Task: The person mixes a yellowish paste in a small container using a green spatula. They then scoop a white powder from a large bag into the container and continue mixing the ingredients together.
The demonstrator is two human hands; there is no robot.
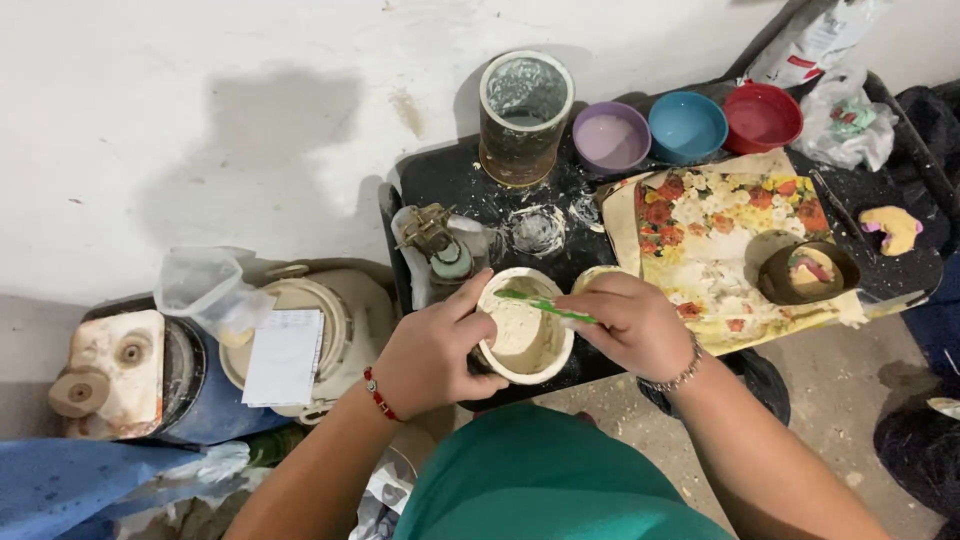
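My left hand [432,352] grips the side of a small cream-coloured round pot [524,372] that stands at the near edge of a black table [450,180]. The pot holds a pale, thick paste. My right hand [633,322] holds a green stick-like tool [540,304] whose tip reaches across the pot's rim into the paste. A red bead bracelet is on my left wrist and a metal chain bracelet on my right.
A tall paste-smeared jar [525,112] stands at the table's back, beside purple [611,137], blue [687,126] and red [762,117] bowls. A floral sheet [725,240] bears a brown dish [806,272]. Lidded buckets [310,330] and a plastic bag [205,285] sit left on the floor.
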